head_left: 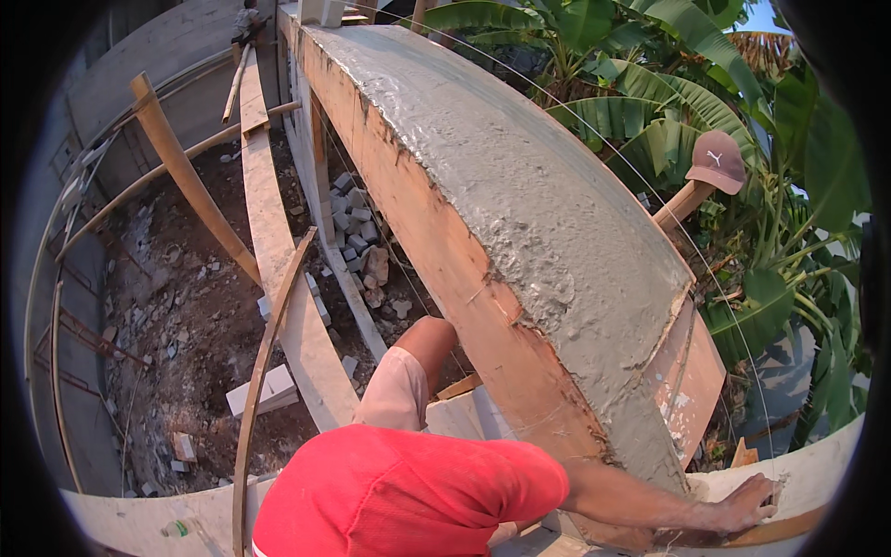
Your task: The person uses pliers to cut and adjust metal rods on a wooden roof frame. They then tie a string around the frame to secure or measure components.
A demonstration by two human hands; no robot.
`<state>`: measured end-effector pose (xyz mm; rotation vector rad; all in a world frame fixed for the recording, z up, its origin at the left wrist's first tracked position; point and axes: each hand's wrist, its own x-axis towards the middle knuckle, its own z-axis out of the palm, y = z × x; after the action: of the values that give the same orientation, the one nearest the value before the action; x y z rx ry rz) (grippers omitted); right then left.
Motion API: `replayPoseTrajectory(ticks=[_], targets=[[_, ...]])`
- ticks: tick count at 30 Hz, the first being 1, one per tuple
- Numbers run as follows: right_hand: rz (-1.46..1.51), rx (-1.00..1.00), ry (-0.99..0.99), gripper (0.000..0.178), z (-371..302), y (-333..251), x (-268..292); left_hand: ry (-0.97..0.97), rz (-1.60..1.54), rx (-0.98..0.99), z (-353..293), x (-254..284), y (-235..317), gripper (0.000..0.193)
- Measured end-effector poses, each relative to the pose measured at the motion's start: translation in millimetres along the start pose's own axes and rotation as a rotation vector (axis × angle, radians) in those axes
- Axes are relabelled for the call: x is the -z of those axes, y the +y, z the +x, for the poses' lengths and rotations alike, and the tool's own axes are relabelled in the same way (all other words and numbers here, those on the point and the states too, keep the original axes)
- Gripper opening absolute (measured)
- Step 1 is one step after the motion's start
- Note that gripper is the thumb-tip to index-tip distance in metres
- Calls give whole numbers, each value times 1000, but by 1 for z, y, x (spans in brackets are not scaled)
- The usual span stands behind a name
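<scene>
My right arm, in a red sleeve, reaches across to the lower right. At its end my right hand point(742, 506) rests with bent fingers at a pale wall top point(821, 473), close above a brown wooden strip point(778, 531). What lies within its fingers, if anything, is too small to make out. Just left of the hand ends a long beam of wet grey concrete point(548, 204), rough and lumpy nearer me and smoother farther off. Orange-brown formwork board point(418, 200) lines its left side. My left hand does not show. A bent knee point(429, 348) stands beside the formwork.
A walking plank point(269, 204) runs left of the beam above a rubble-strewn floor point(200, 306). Slanting timbers point(190, 172) cross there. Grey blocks point(353, 218) lie below. A cap point(717, 161) hangs on a post by banana plants point(668, 93). Far off sits another person point(247, 23).
</scene>
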<state>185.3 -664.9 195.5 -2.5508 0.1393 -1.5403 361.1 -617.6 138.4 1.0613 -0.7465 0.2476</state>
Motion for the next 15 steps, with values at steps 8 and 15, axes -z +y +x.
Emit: replayPoseTrajectory(ticks=[8,15], targets=[[73,10,-99,13,-5,-12,5,18,27,-37,-2,-5,1,22],[7,133,-18,17,-2,-9,6,44,65,-54,0,-13,-4,23]])
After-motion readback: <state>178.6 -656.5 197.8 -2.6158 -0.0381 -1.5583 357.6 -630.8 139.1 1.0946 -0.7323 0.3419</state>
